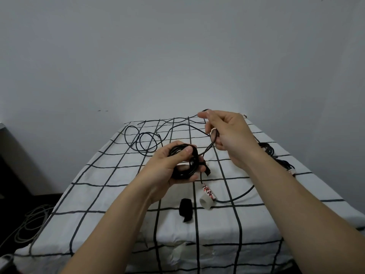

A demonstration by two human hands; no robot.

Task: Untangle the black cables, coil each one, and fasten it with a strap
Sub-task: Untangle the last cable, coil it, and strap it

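1. Head-cam view down onto a table (118, 194) w/ a white cloth ruled in black squares. Two bare forearms reach in from the bottom edge.
2. L hand (173, 167), raised over mid-table: grip clamped round a coil (181, 175) of black cable, thumb across the top, fingers underneath.
3. R hand (229, 135), higher & further back: grip closed on a single strand (207, 150), pinched btw thumb & fingers.
4. The strand runs from the coil up & rightward into the R grip. The hands are near each other, not touching.
5. Beyond the R hand lies the loose cable (146, 139), in open loops on the far-left part of the table. It's probably the same cable, but the crossings at the back are too fine to trace.
6. Key relation: the coil sits down-left of the R grip, the strand's long axis follows that diagonal, & the R hand is nearer the slack. The next wrap likely needs the R hand to carry the strand down onto the coil.
7. Near edge: a black strap roll (185, 209) just beside a white tape roll (205, 202). A tag (207, 191) w/ red marks sits right by the tape.
8. Right side: a second bundle (266, 148) of black cable rests on the table.
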